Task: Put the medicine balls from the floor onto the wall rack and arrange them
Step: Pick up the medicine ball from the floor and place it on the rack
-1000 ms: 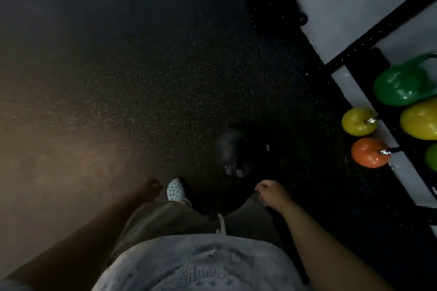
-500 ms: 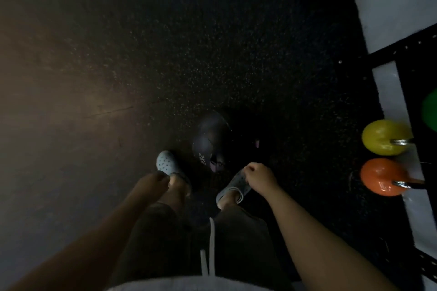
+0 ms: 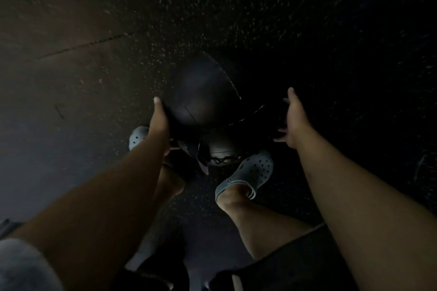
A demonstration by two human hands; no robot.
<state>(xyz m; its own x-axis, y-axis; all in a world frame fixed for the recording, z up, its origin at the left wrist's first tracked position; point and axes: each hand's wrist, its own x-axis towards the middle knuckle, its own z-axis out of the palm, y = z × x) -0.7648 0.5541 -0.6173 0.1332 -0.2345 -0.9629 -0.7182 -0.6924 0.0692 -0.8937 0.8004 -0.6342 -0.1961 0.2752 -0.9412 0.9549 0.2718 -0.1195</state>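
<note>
While one dark medicine ball [image 3: 201, 99] lies on the speckled floor [image 3: 236, 7] at centre frame, just ahead of grey clogs [image 3: 248, 172], left hand [image 3: 160, 123] touches its side, right hand [image 3: 294, 123] open and apart: advise cupping both flanks low before lifting.

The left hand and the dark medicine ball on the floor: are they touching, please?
Touching. The head view shows the left hand pressed flat against the near-left side of the medicine ball, its thumb lying over the ball's surface.
</note>
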